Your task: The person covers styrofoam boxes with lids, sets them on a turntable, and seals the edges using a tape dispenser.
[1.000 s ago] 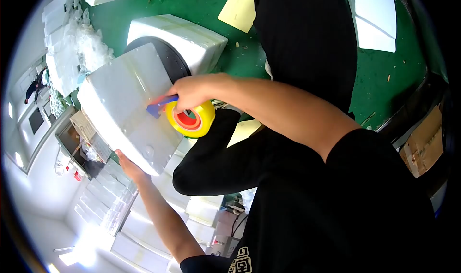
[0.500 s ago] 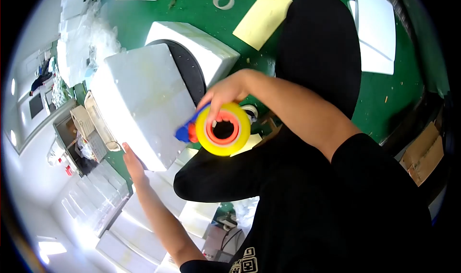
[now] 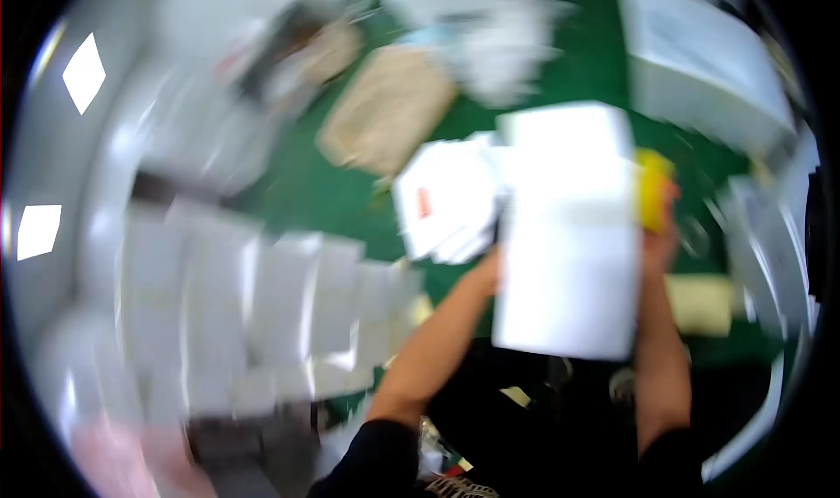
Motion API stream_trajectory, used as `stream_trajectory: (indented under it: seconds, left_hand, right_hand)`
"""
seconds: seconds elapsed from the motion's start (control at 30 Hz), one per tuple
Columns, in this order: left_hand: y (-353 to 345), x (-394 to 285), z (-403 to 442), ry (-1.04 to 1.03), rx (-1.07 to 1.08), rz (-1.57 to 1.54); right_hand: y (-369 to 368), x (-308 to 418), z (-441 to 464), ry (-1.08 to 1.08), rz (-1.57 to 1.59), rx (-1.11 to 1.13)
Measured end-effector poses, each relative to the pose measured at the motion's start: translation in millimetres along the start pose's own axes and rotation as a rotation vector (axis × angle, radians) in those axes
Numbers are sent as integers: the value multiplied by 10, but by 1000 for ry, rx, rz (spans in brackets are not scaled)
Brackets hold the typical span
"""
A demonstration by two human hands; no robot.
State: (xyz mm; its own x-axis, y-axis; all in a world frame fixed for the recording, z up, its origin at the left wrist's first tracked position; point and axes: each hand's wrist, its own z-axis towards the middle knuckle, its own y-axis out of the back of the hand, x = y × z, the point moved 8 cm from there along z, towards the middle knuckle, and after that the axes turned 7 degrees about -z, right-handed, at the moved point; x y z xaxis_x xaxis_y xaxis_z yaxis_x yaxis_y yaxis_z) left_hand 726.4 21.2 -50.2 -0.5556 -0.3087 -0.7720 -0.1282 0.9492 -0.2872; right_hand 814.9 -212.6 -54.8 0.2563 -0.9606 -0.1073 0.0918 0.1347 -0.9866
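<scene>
The stack [image 3: 219, 314] of white boxes at left reaches me smeared by motion. The box [image 3: 569, 244] is between both hands, above the lap, and overlaps the white pile [image 3: 451, 196]. It covers the fingers of the left hand [image 3: 493, 272], so I cannot tell their grip. The right hand [image 3: 662, 235] is closed on the yellow tape [image 3: 652, 187] (half a second ago I saw its roll whole; now the box seems to hide part). The pile's orange mark [image 3: 425, 203] I cannot read.

Head-worn view, facing forward and down, near the hands [image 3: 662, 235]
</scene>
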Motion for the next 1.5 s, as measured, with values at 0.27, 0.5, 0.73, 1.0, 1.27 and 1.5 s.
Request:
stream_trajectory:
  seconds: [0.27,0.5,0.73,1.0,1.27,1.5]
  left_hand:
    - [-541,-660,-1036,-464,-56,401]
    - [-651,-1695,-3328,-615,-205,763]
    - [-693,-4082,-6762,-906,-907,1233]
    - [580,-5174,-8741,-472,-1507,1134]
    - [1357,-4800,-7873,-111,-2072,1681]
    - [1426,-4928,-7739,-14,-2188,1686]
  right_hand:
    - [177,-145,-845,-133,-485,-615]
    - [-1143,-1205,-1012,-41,-609,-288]
    - [-4848,-4088,-468,-370,184,302]
    - [-5464,-5477,-204,-476,27,406]
    - [-3610,-3747,484,-293,-51,238]
    - [-2642,-2741,136,-287,-204,134]
